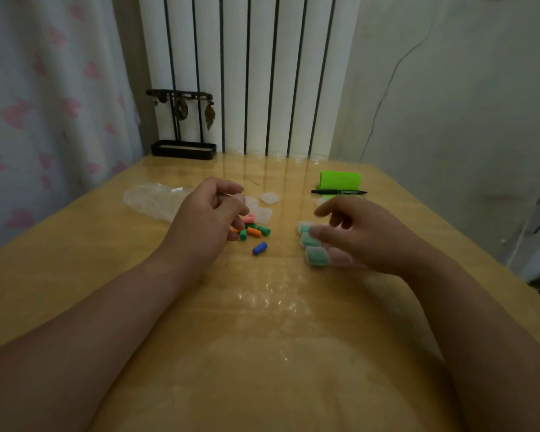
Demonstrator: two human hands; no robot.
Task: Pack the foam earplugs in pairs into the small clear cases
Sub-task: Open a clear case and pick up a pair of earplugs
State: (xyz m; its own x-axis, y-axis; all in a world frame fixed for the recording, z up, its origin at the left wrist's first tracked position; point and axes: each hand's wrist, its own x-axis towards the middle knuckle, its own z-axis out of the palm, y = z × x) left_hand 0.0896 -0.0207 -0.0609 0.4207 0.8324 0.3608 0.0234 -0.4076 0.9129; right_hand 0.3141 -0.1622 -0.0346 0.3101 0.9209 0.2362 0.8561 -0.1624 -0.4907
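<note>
Spanning the frame: wooden surface (262, 338). Hovering centre-left, left hand (209, 213), grip curled narrow, contents impossible to tell. Reaching centre-right, right hand (365, 235), grip loosely spread over filled cases (315, 254). Lying between, loose earplugs (253, 232): likely light, squashy, best pinched mid-body.

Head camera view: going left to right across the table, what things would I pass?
Crumpled plastic bag → left hand → blue earplug → filled green cases → right hand
</note>
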